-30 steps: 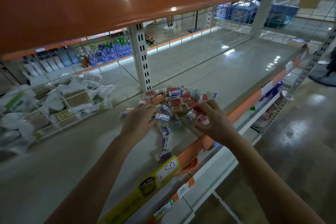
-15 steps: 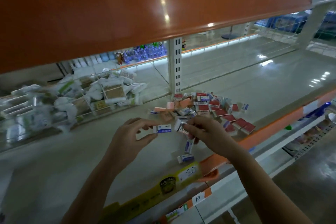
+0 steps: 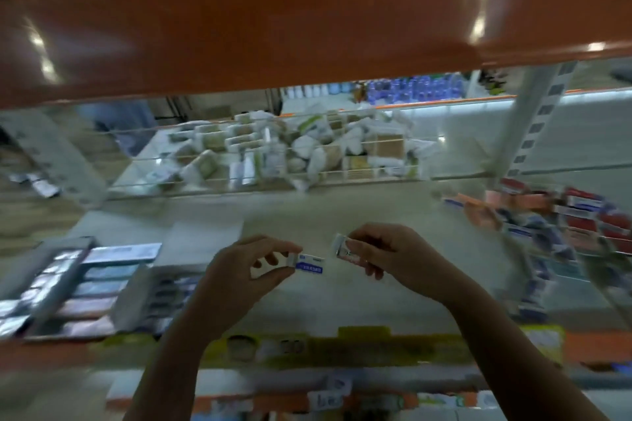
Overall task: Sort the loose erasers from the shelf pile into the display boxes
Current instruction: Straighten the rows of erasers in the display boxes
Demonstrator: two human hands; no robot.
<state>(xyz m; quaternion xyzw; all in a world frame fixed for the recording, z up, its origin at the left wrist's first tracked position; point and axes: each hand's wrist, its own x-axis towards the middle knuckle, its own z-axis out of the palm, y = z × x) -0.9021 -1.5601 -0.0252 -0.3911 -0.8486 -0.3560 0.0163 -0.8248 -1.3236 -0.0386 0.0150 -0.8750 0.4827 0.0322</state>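
Along the shelf (image 3: 342, 304), the display boxes (image 3: 89, 284) sit at the far left near the front edge, with rows of sleeved erasers already in them, while the loose pile (image 3: 564, 222) lies at the far right; the hands hang above the bare stretch between the 2. Of the 2 hands, the left hand (image 3: 249, 270) is nearer the boxes, so the next move probably runs leftward. It pinches a white eraser with a blue label (image 3: 309, 264) by its left end, long axis nearly level and pointing right. Just beside it, the right hand (image 3: 386, 256) grips a 2nd eraser (image 3: 343, 249) whose long axis slants up to the left, its free end pointing toward the boxes.
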